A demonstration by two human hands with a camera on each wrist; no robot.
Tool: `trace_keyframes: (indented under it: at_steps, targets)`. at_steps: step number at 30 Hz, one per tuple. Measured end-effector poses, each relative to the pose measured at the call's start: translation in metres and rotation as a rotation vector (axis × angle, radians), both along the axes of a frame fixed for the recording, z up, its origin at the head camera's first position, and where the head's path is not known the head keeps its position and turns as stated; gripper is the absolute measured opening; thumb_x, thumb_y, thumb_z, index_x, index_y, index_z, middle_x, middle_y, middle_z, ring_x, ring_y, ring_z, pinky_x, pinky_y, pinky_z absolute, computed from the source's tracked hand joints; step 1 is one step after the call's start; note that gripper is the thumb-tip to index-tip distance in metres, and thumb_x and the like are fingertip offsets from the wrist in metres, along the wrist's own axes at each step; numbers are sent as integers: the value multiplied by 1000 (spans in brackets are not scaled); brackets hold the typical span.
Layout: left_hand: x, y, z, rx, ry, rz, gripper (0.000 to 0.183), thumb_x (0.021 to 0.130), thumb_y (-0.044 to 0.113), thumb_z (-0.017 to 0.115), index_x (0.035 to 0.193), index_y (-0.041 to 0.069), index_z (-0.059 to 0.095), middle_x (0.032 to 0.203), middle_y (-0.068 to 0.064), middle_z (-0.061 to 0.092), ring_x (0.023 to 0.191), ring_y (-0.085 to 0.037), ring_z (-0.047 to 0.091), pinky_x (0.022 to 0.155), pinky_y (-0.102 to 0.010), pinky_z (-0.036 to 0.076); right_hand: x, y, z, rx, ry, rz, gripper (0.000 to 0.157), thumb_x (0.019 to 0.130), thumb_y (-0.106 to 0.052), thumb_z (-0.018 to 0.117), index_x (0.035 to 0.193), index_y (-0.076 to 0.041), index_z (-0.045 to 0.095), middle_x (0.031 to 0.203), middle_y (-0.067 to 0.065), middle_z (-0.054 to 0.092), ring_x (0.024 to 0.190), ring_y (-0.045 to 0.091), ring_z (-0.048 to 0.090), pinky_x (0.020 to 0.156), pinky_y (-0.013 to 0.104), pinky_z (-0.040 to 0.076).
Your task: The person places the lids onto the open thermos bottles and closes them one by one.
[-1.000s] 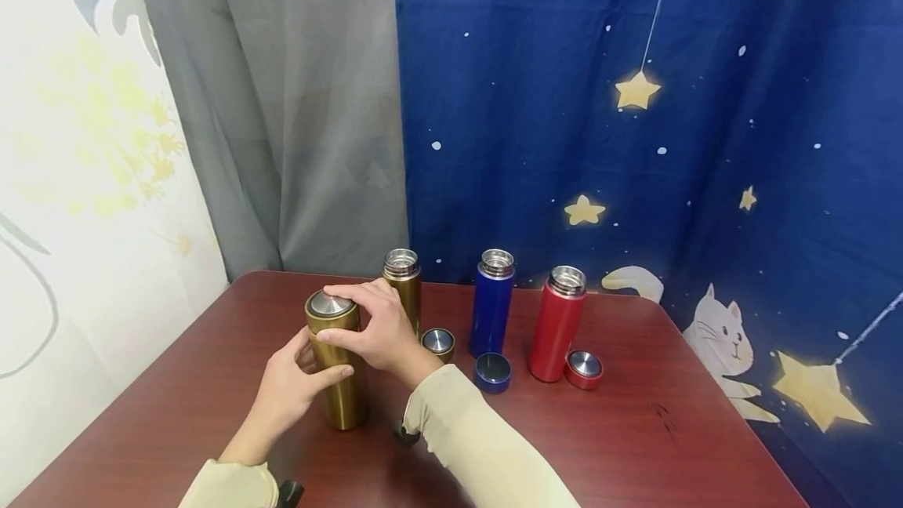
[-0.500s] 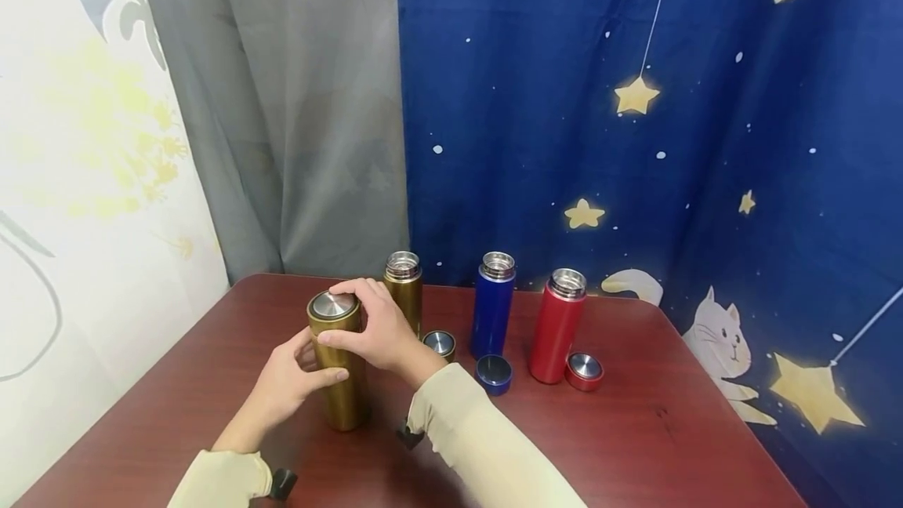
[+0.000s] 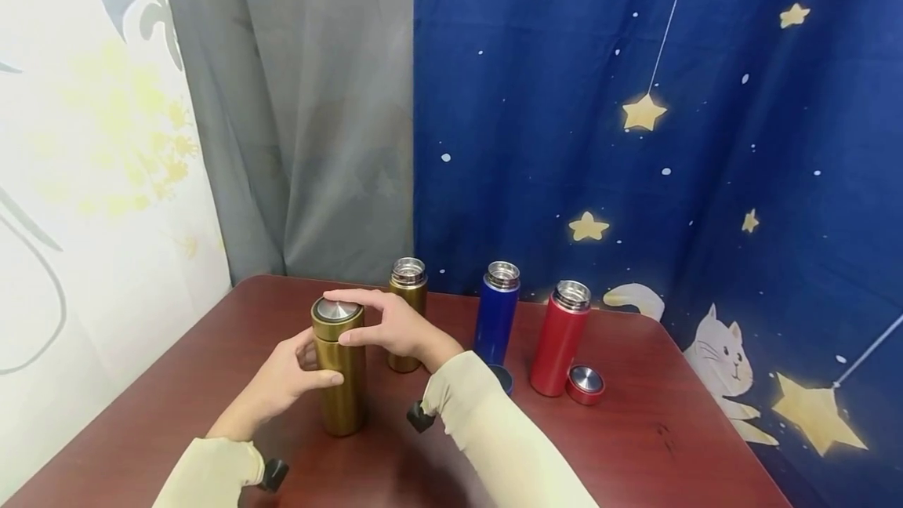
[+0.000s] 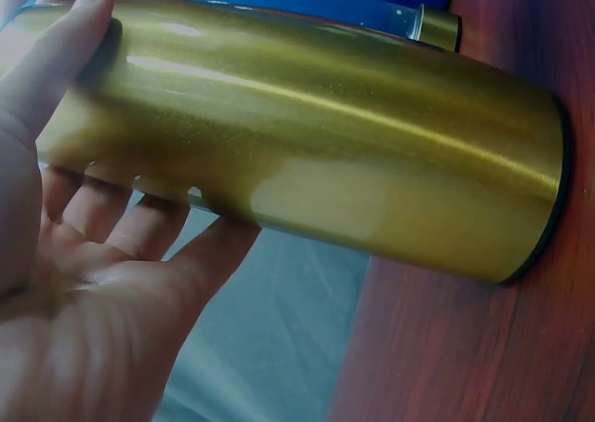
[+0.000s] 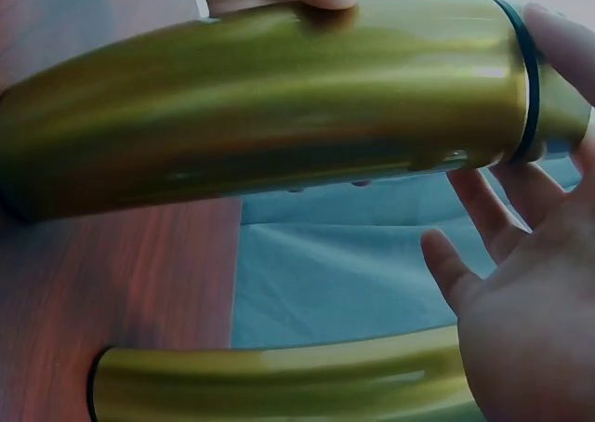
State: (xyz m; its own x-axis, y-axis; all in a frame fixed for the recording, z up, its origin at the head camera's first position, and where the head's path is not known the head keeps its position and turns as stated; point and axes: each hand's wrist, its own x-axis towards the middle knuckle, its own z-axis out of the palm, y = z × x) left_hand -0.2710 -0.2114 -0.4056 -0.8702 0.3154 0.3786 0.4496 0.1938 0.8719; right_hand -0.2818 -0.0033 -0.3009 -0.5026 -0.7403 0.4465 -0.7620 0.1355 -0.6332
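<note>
A gold thermos (image 3: 346,390) with a steel-topped lid (image 3: 339,310) stands upright on the table. Around its body, the left hand (image 3: 285,375) has its thumb on the near side and its fingers behind. The right hand (image 3: 395,328) grips the lid, thumb low on the near side and fingers over the far edge. In the left wrist view, the left thumb (image 4: 70,55) presses on the gold body. A dark seam between lid and body shows in the right wrist view, where the right hand (image 5: 530,245) spans the lid end. Little of the lid shows there.
Behind stand three lidless bottles: a second gold one (image 3: 407,296), a blue one (image 3: 496,320) and a red one (image 3: 559,347). A red lid (image 3: 585,384) lies beside the red bottle. The right sleeve partly covers a blue lid (image 3: 503,377). Curtains hang behind the table (image 3: 635,429).
The right hand has turned on the lid, its fingers now flatter across the top and its wrist farther right. A loose gold lid is now hidden behind it. The left hand keeps its hold.
</note>
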Motion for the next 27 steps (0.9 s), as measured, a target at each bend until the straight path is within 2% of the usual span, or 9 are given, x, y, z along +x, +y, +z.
trace_keyframes:
  at_steps: [6,10,17,21,24,27]
  targets:
    - [5,3,3,-10,10,62,66,66,16,75,124,17,42,110,-8,55,93,-19,57,71,-30,48,-12,-6,-15,23,94,-164,56,70,-35,70,122,-30,49,117,-22,47,99,4,38,84,26,35]
    - [8,6,4,-12,23,100,66,65,18,75,123,18,43,109,-7,56,91,-18,58,70,-29,48,-19,-11,-25,-9,149,-234,58,65,-42,72,118,-36,51,113,-26,48,91,4,38,76,22,37]
    - [13,8,2,-36,48,181,69,64,23,76,124,20,42,108,-5,57,89,-15,58,69,-28,48,-16,-18,-29,-58,291,-289,56,63,-48,70,114,-33,53,107,-21,50,91,1,38,77,17,34]
    - [16,9,1,-52,72,220,69,64,25,76,124,22,41,108,-3,57,89,-14,58,69,-27,48,-13,-22,-32,-80,357,-356,56,62,-50,71,111,-31,54,100,-20,50,90,0,38,77,18,32]
    - [16,10,0,-49,85,229,69,64,25,76,124,23,41,108,-3,57,89,-14,58,70,-27,48,-10,-25,-35,-92,379,-421,55,60,-53,70,109,-32,54,94,-19,50,86,1,37,74,19,31]
    - [17,9,-1,-45,87,231,70,64,24,76,124,22,41,107,-4,58,88,-14,59,69,-27,48,-7,-26,-37,-95,387,-447,56,61,-55,68,109,-33,52,93,-17,49,85,2,36,73,21,30]
